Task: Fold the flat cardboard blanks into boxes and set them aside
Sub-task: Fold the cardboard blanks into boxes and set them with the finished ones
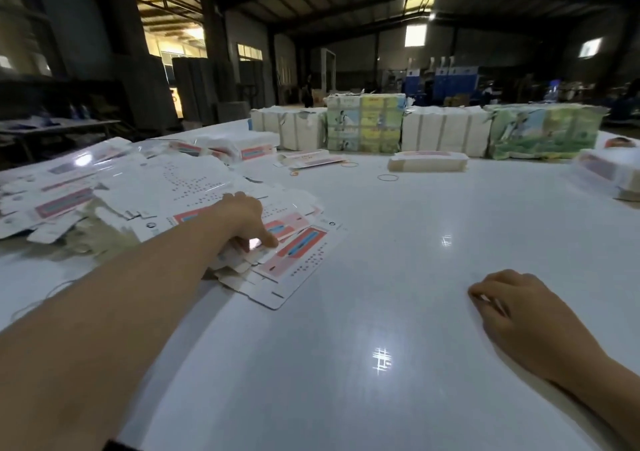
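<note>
- The left hand (247, 223) reaches out over the near edge of a loose heap of flat cardboard blanks (166, 194); its fingers curl down and pinch the edge of a printed blank at the top of the heap, the thumb tip beside a red-and-blue panel.
- Just under and beyond those fingers lies the nearest blank (294, 260), white with a pink, red and blue printed strip, flat on the table and sticking out of the heap toward the right.
- The right hand (523, 315) rests on the bare white table (381, 277), well apart from the heap; its fingers are loosely curled with the tips touching the surface, and it holds nothing.
- The heap spreads away to the left across the table, blanks overlapping at many angles.
- Farther back sit a small bound stack of blanks (427, 162) and a few rubber bands (388, 177) lying on the table.
- Along the far edge stand wrapped bundles (365, 126), some white, some with green and yellow printing.
- At the right edge another stack of printed blanks (609, 173) lies partly out of view.
</note>
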`<action>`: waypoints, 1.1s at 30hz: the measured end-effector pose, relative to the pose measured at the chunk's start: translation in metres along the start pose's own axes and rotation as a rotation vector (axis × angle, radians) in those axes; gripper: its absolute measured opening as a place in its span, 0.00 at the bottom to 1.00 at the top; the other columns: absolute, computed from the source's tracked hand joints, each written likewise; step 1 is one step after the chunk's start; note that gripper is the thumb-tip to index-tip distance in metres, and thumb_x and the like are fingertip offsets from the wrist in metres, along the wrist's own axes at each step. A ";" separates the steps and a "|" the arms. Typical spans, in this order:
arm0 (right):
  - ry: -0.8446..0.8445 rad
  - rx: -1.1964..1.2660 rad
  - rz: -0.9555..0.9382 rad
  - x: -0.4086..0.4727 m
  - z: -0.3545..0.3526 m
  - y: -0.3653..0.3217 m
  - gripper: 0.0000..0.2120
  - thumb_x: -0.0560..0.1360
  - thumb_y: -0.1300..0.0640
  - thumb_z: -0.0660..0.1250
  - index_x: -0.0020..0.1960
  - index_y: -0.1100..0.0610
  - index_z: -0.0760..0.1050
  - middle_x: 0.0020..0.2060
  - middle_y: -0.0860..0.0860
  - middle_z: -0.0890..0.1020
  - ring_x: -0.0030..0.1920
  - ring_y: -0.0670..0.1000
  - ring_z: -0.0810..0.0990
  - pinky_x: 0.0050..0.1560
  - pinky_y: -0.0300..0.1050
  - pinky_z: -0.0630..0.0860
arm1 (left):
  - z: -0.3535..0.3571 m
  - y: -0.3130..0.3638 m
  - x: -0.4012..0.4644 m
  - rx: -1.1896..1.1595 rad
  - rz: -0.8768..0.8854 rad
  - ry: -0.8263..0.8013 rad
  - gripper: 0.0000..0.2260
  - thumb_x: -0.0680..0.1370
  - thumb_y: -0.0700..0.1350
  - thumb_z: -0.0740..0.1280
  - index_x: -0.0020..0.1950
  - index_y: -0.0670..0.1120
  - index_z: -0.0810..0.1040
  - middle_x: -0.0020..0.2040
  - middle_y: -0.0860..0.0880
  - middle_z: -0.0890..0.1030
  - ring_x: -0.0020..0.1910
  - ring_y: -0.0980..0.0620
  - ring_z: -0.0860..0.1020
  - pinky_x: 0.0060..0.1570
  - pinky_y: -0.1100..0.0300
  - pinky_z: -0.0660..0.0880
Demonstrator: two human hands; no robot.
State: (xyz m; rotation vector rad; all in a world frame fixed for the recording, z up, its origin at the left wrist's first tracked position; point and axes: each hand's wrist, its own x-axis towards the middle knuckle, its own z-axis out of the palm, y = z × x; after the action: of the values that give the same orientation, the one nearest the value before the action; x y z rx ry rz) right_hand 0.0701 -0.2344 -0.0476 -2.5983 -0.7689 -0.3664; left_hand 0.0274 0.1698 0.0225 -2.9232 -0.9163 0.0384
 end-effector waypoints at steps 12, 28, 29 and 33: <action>-0.053 -0.001 -0.020 0.002 0.000 -0.004 0.12 0.79 0.56 0.59 0.57 0.51 0.79 0.57 0.46 0.77 0.56 0.49 0.71 0.54 0.41 0.66 | -0.001 0.079 -0.050 -0.652 0.244 0.053 0.29 0.69 0.59 0.71 0.68 0.54 0.69 0.65 0.50 0.73 0.52 0.51 0.73 0.48 0.58 0.71; 0.170 1.407 0.535 -0.002 -0.044 0.013 0.13 0.81 0.52 0.58 0.47 0.60 0.75 0.35 0.57 0.83 0.35 0.55 0.84 0.32 0.41 0.78 | 0.035 0.220 -0.128 -0.466 0.735 0.076 0.45 0.60 0.73 0.63 0.73 0.59 0.55 0.51 0.60 0.64 0.49 0.55 0.74 0.53 0.53 0.77; 0.159 1.412 0.534 -0.002 -0.043 0.012 0.12 0.81 0.54 0.58 0.47 0.61 0.74 0.34 0.56 0.83 0.35 0.54 0.84 0.32 0.42 0.78 | 0.035 0.219 -0.131 -0.460 0.746 0.129 0.44 0.61 0.71 0.62 0.73 0.58 0.55 0.52 0.60 0.65 0.49 0.55 0.73 0.53 0.55 0.77; 0.064 1.567 0.471 -0.002 -0.049 0.016 0.09 0.80 0.59 0.58 0.52 0.61 0.75 0.36 0.56 0.84 0.39 0.55 0.85 0.35 0.45 0.80 | 0.035 0.219 -0.141 -0.441 0.730 0.359 0.45 0.63 0.70 0.61 0.75 0.55 0.51 0.63 0.56 0.67 0.52 0.56 0.69 0.59 0.56 0.70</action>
State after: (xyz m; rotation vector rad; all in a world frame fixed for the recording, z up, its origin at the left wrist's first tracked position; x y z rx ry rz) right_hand 0.0714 -0.2697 -0.0096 -1.1659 -0.1669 0.2525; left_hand 0.0350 -0.0876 -0.0299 -3.3018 0.2470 -0.6941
